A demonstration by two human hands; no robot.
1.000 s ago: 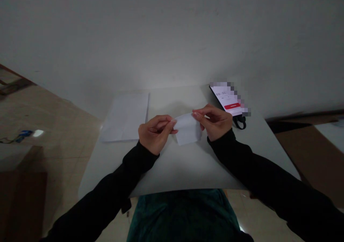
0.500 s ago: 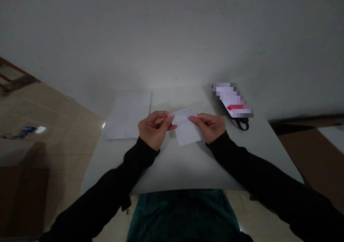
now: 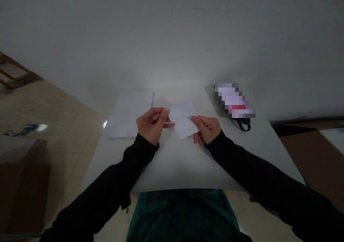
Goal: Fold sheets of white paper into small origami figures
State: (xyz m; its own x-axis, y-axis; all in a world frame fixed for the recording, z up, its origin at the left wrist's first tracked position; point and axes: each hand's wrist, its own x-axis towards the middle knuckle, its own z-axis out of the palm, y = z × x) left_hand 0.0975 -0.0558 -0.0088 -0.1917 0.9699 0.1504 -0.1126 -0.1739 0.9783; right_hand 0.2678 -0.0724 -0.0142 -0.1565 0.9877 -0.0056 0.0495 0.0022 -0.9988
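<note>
Both hands grasp a small sheet of white paper (image 3: 183, 119), held up off the table. Left hand (image 3: 151, 125): fingertips (image 3: 164, 112) pinch the sheet's left edge, with the fingers curled in. Right hand (image 3: 208, 129): thumb (image 3: 195, 119) lies on the sheet's lower right part, with the fingers curled beneath it. Neither hand has let go.

Sheet sits between the hands, above the middle of the table. Compared with the frame half a second earlier, it is higher and turned, its top edge now rising toward the person's right. Right hand has slipped lower along the sheet, and the left hand has risen slightly.

Black sleeves (image 3: 113, 170) cover both forearms, which rest over the table's near part. White tabletop (image 3: 185, 166) lies beneath the hands, its near edge against a teal garment (image 3: 182, 213). A larger sheet of white paper (image 3: 130, 114) lies flat on the table, just beyond and to the left of the left hand. A smartphone (image 3: 233, 100), its screen pixelated, lies at the far right of the table, with a black strap (image 3: 244, 124) at its near end. Tiled floor (image 3: 56, 102) shows to the left, brown cardboard (image 3: 301, 156) to the right.
</note>
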